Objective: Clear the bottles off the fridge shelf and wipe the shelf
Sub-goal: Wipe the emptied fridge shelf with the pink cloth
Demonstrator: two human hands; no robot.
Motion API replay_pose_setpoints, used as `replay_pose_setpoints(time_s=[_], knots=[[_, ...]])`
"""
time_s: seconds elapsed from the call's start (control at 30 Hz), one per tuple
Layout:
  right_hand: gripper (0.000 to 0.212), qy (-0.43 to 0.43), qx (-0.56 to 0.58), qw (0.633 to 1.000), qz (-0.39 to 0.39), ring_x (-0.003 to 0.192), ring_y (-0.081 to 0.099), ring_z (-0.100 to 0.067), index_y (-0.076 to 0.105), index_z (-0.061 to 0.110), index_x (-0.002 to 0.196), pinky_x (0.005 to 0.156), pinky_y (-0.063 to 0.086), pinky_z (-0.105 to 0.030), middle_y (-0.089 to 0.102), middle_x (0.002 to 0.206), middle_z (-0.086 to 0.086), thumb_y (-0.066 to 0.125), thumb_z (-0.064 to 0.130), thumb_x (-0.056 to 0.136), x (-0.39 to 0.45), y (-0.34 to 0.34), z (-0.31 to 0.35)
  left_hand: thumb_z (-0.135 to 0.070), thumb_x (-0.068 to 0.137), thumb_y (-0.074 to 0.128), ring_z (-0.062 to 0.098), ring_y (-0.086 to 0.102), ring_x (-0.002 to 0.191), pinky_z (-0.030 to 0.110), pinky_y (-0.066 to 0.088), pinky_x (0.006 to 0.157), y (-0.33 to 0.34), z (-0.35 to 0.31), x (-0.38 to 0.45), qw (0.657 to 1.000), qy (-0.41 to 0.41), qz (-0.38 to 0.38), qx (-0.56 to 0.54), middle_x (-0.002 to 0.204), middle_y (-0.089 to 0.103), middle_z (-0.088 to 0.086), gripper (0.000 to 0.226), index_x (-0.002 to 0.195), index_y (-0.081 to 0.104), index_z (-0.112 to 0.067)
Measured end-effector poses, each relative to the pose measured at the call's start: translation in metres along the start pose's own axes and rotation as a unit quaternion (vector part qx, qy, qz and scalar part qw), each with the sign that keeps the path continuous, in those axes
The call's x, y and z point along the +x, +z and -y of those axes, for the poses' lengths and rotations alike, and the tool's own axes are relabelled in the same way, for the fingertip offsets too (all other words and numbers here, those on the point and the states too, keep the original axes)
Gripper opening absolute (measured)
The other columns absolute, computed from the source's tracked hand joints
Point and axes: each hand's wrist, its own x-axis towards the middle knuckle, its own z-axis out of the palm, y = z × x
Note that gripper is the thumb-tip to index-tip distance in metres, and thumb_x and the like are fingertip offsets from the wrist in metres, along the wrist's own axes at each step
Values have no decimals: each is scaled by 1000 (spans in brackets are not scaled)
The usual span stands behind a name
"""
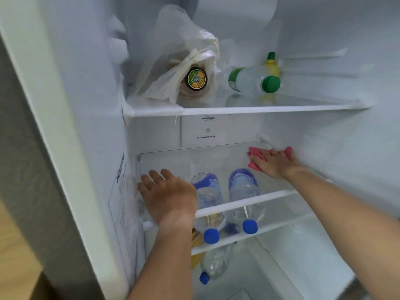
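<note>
My right hand (271, 162) presses a pink cloth (255, 158) flat against the back right corner of the middle glass shelf (244, 202). On the shelf's left side my left hand (168, 195) lies flat, fingers apart, holding nothing. Two clear water bottles with blue caps (208, 198) (244, 191) lie side by side on the shelf below and show through the glass. A third blue-capped bottle (214, 265) lies lower still.
The upper shelf (238, 110) holds a crumpled plastic bag (173, 61) around a dark-lidded jar (196, 79), a green-capped bottle (253, 80) on its side and a lemon-shaped squeezer (271, 63). Fridge walls close in on both sides. Something yellow (195, 241) sits beneath my left wrist.
</note>
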Motion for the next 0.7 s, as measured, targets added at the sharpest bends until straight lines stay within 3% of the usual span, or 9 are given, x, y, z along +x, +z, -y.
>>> replay_pose_setpoints(time_s=[0.07,0.23,0.37,0.5,0.6,0.7], knots=[[75,-34,-65,997,2,153,20,-21,7,51,157,119,3,-50,22,168,1,10,79,87,-18,2,-9,-30,99,28,38,25,145,48,19,121,-1,0,-1,1000,-1,-1,-1,158,28,20,56,149,33,-7],[71,-61,-59,995,46,157,1,-26,-3,46,159,121,-5,-55,2,171,1,12,71,94,-58,10,18,-30,98,26,39,24,146,49,19,121,-6,-1,-6,1000,-1,3,-3,158,27,20,57,150,32,-6],[73,-196,-42,977,73,156,-12,-26,-5,44,159,120,-10,-61,-9,170,4,4,70,92,-99,25,92,-31,98,26,39,23,146,49,17,121,-7,0,-6,1000,0,5,-12,158,26,20,57,150,31,-6],[66,-270,-18,960,72,156,-9,-20,0,45,159,121,-13,-54,-4,170,6,6,65,97,-115,29,117,-34,99,27,39,24,144,49,18,120,-5,1,-2,1000,-4,7,-10,156,29,21,56,147,35,-6],[62,-254,-24,964,78,156,-3,-16,5,43,160,123,-7,-46,3,170,8,12,61,100,-103,21,81,-30,99,26,40,28,141,50,21,118,-4,3,-1,1000,-3,3,-14,153,33,22,53,143,39,-5],[60,-153,-61,985,59,156,5,-17,11,38,161,124,1,-48,7,171,6,16,53,104,-77,3,5,-29,98,24,40,28,142,50,21,118,-4,3,-2,1000,0,6,-15,153,33,21,53,143,39,-6]])
